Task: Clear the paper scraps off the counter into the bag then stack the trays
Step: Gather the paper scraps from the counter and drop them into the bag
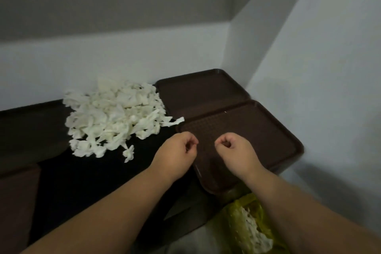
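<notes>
The paper scraps (pixel 115 117) lie in a loose white heap on the dark counter (pixel 86 181), towards its back, just left of the trays. One long strip from the heap reaches the far left corner of the near tray (pixel 257 130). This brown tray sits at the right end of the counter, with its near corner hanging past the edge. The far tray (pixel 202 90), also brown, lies behind it in the corner by the wall (pixel 329 68), and the two rims meet or overlap slightly.

Below the counter's edge, at lower right, a yellow-green bag (pixel 243 208) stands open with more white scraps (pixel 253 231) inside.

Both hands hover over the near tray's left part, close to each other but apart. The left hand (pixel 177 150) has its fingers (pixel 190 140) curled in against the thumb, and the right hand (pixel 235 150) is balled the same way. Nothing shows in either grasp.
</notes>
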Demonstrator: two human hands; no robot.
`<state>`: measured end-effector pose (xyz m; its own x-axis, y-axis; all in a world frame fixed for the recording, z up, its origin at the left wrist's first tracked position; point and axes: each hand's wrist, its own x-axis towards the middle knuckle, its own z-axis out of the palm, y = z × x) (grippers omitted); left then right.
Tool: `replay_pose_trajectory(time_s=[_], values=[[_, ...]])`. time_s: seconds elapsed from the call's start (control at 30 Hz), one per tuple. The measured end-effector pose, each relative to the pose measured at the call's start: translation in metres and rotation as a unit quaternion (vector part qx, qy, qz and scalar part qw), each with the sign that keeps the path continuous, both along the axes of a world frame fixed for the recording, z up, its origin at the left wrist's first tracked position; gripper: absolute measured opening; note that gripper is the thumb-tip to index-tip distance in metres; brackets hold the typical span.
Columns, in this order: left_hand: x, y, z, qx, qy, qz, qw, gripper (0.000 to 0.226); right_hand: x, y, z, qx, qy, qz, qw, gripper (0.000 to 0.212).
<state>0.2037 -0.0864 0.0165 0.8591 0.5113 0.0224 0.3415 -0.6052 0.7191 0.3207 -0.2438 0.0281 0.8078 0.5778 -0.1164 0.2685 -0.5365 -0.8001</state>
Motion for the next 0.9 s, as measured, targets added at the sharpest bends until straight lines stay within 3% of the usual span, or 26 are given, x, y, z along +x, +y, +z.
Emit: replay_pose_trajectory(time_s=[0.37, 0.6, 0.73, 0.83, 0.9], values=[[-0.124, 0.146, -0.035, 0.007, 0.074, 0.180, 0.981, 0.008, -0.057, 0.144, -0.024, -0.018, 0.005, 0.086, 0.996, 0.012], [-0.127, 0.175, -0.057, 0.038, 0.129, 0.201, 0.970, 0.062, -0.062, 0.200, -0.041, -0.050, -0.005, 0.113, 0.992, 0.065], [-0.106, 0.174, -0.069, 0.026, 0.171, 0.183, 0.968, 0.082, -0.051, 0.231, -0.050, -0.085, -0.027, 0.137, 0.987, 0.076], [-0.089, 0.172, -0.078, 0.048, 0.235, 0.171, 0.956, 0.078, -0.043, 0.248, -0.059, -0.119, -0.039, 0.148, 0.981, 0.074], [-0.082, 0.169, -0.084, 0.097, 0.260, 0.163, 0.947, 0.062, -0.039, 0.256, -0.066, -0.139, -0.061, 0.158, 0.976, 0.069]])
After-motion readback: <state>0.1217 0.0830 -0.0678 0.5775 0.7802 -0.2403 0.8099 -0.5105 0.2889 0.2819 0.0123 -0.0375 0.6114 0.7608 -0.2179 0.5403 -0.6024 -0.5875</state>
